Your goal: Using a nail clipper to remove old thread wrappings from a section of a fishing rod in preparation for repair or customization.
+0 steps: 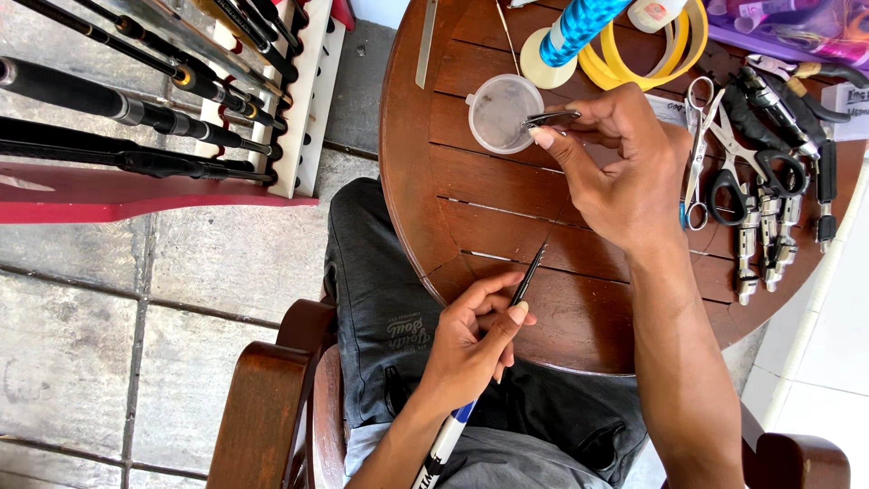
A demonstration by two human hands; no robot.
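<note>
While our left hand (475,340) is pinching the thin black rod tip (529,272) at lower centre, our right hand (625,167) is gripping slim metal tweezers (552,118) over the round clear plastic cup (502,111), steadying both.

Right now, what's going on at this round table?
A seated person holds the thin dark tip of a fishing rod in the left hand. The right hand holds small metal tweezers over a clear plastic cup on the wooden table. Scissors and pliers lie at the right.
</note>
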